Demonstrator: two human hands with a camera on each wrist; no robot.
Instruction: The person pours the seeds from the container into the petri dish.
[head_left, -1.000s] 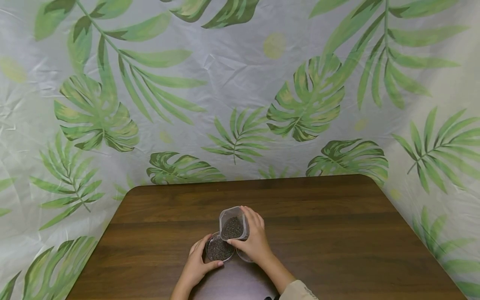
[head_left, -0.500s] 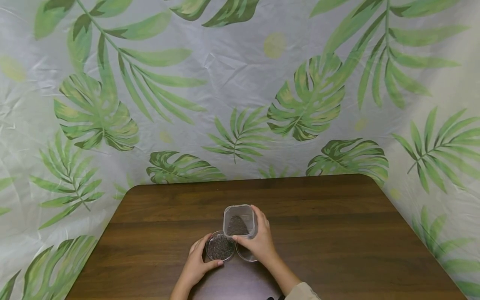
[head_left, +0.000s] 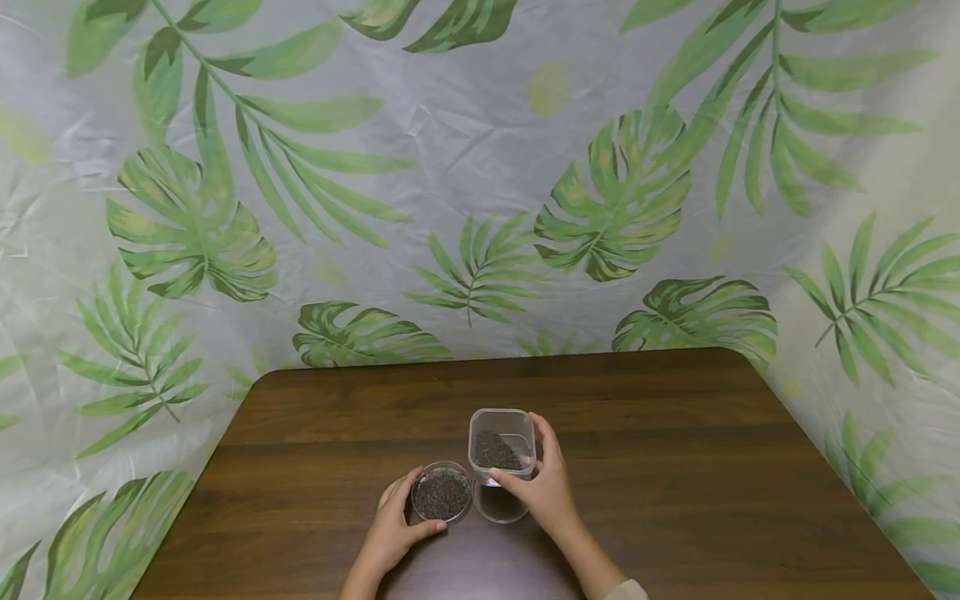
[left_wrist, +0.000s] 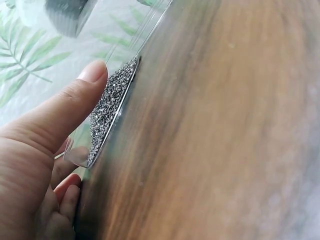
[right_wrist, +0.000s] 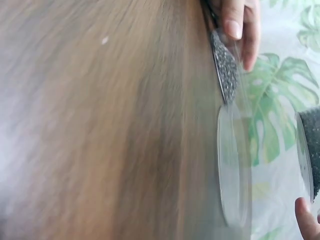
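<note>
In the head view my left hand [head_left: 393,525] holds a clear round dish [head_left: 442,463] from its left side, thumb near and fingers behind. Dark, coarse grains [head_left: 441,496] heap inside that dish; the left wrist view shows the same grains [left_wrist: 112,97] beside my thumb. My right hand [head_left: 551,493] grips a clear square plastic tub [head_left: 519,423] above the table, thumb on its near side. More dark grains [head_left: 495,452] lie toward the tub's left. Below it sits a second clear dish [head_left: 501,507], touching or almost touching the first; no grains show in it.
The dark wooden table [head_left: 675,475] has rounded far corners. Behind it hangs a leaf-patterned cloth [head_left: 480,167]. In the right wrist view a small pale speck [right_wrist: 105,40] lies on the wood.
My right hand has carried the tub to the right, away from over the filled dish, and tilted it back more level. The second dish shows more now. My left hand stays put.
</note>
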